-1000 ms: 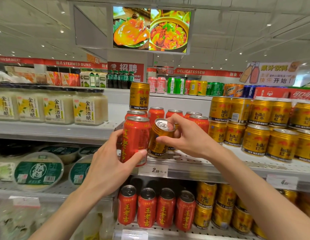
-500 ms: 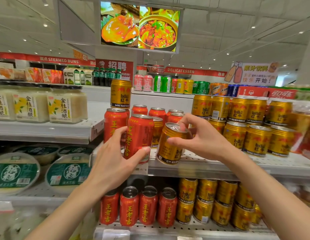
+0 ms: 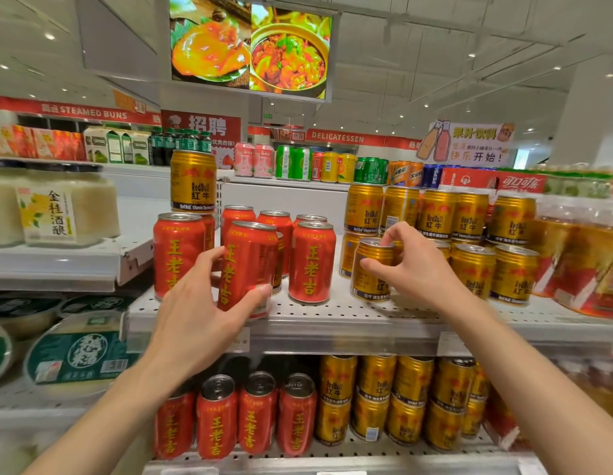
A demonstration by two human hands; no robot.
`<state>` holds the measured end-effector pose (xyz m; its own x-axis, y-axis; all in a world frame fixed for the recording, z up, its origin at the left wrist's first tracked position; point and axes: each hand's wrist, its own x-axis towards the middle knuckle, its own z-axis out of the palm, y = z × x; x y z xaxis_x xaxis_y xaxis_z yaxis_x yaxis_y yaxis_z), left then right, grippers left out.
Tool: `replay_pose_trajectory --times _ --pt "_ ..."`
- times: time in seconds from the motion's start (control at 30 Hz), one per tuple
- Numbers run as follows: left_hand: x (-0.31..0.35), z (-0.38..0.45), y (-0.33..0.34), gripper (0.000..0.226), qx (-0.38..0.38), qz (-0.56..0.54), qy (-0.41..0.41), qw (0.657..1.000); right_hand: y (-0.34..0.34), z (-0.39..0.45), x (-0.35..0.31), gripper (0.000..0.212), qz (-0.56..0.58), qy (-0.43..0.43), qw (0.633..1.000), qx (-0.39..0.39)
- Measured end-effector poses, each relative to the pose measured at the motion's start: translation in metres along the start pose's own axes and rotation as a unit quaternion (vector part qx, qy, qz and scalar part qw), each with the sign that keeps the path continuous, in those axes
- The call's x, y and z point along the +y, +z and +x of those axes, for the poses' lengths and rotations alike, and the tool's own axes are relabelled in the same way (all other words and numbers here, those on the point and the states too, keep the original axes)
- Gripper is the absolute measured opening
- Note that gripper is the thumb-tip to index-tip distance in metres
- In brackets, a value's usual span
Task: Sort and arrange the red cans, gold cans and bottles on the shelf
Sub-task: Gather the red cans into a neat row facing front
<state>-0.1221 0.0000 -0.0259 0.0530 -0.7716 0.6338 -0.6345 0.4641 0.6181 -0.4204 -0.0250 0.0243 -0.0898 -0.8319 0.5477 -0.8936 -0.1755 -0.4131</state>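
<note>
With the left hand (image 3: pixel 198 323) wrapped round a red can (image 3: pixel 246 269) and the right hand (image 3: pixel 413 269) pinching a gold can (image 3: pixel 371 269) at three o'clock, either could topple neighbours on the shelf (image 3: pixel 332 317).

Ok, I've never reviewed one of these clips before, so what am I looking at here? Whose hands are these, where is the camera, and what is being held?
There is no machine here: a person wears a wide-angle camera on the head, looking forward and down, so the two bare arms reaching in from below are the person's own. The scene is a shop aisle. On the perforated metal shelf red cans stand grouped on the left and gold cans on the right. One gold can sits out of place, on top of the red cans at the back. The left hand grips a red can at the front edge of the shelf. The right hand holds a gold can by its top rim and side, next to the other gold cans. A lower shelf carries more of both kinds.
</note>
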Motion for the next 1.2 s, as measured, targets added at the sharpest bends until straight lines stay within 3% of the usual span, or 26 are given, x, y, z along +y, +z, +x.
replay_pose_trajectory --times 0.17,0.33,0.47,0.6,0.77,0.93,1.2 --pt "0.001 -0.001 0.000 0.092 -0.002 0.002 -0.007 1.000 0.018 0.002 0.008 0.042 -0.042 -0.015 0.997 0.065" --pt "0.000 -0.002 -0.002 0.089 -0.003 0.001 -0.003 1.000 0.011 -0.005 0.003 0.049 -0.053 -0.017 0.998 0.033" --pt "-0.001 -0.005 -0.006 0.085 -0.003 -0.016 -0.001 1.000 -0.006 -0.018 -0.021 0.035 0.016 -0.060 0.996 0.069" --pt "-0.008 -0.009 -0.017 0.085 0.014 -0.004 -0.004 1.000 -0.006 -0.028 -0.063 0.019 0.086 -0.113 0.990 0.028" --pt "-0.023 -0.012 -0.036 0.088 0.042 0.023 -0.013 0.999 0.026 -0.019 -0.110 0.025 0.039 -0.197 0.979 -0.018" --pt "-0.033 -0.012 -0.048 0.083 0.049 0.028 0.006 0.998 0.058 -0.004 -0.130 0.040 -0.035 -0.191 0.978 -0.082" --pt "-0.041 -0.011 -0.053 0.082 0.049 0.023 0.014 0.998 0.060 0.001 -0.132 0.031 -0.016 -0.176 0.981 -0.085"
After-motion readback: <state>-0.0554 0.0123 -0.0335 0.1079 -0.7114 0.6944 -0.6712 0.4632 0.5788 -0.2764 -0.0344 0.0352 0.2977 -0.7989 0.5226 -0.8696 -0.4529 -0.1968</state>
